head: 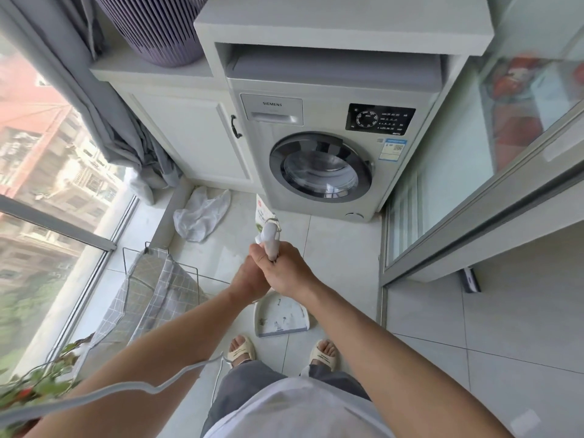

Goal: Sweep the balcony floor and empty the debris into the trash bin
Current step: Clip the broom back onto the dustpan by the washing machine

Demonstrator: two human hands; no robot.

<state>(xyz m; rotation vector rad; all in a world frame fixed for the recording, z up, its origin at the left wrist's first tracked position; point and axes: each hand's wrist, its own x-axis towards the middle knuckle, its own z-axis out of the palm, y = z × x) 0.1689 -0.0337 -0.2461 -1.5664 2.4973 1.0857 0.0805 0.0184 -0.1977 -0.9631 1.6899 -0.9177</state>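
Observation:
My right hand (286, 271) grips the top of a grey long handle (269, 238), seen almost end-on, with a string loop at its tip. My left hand (248, 278) sits tight against it from the left, fingers curled and thumb up beside the handle; the right hand partly covers it. Directly below the hands a white dustpan (281, 316) rests on the pale tiled floor (335, 254), with a few dark bits of debris in it. The handle's lower part is hidden by my hands. No broom head or trash bin shows.
A washing machine (319, 159) in a white cabinet stands ahead. A white plastic bag (202, 216) and a white-green packet (263, 213) lie on the floor before it. A wire rack with checked cloth (151, 286) stands left, by the window. A sliding glass door (474, 216) is on the right.

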